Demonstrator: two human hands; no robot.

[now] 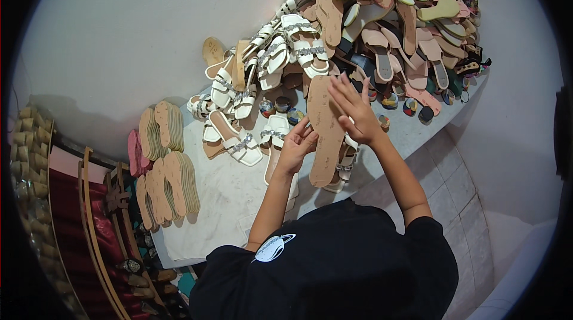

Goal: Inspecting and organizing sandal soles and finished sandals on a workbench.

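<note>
A tan shoe insole (323,135) with small dark markings is held lengthwise over the table. My left hand (297,144) grips its left edge, fingers behind and thumb in front. Flat and with fingers spread, my right hand (356,108) lies at the insole's upper right side and seems to touch its face. Partly hidden behind the insole is a white sandal (345,168) with a sparkling strap. Another white sandal (274,131) lies just left of my left hand, its lower part covered by my forearm. Farther left rests a third white sandal (236,140).
Stacks of tan insoles (173,186) and pink soles (136,153) line the table's left side. A high heap of sandals and soles (382,39) fills the back. Small patterned round pieces (409,106) sit near the right edge. A wooden rack (95,218) stands left of the table (209,224).
</note>
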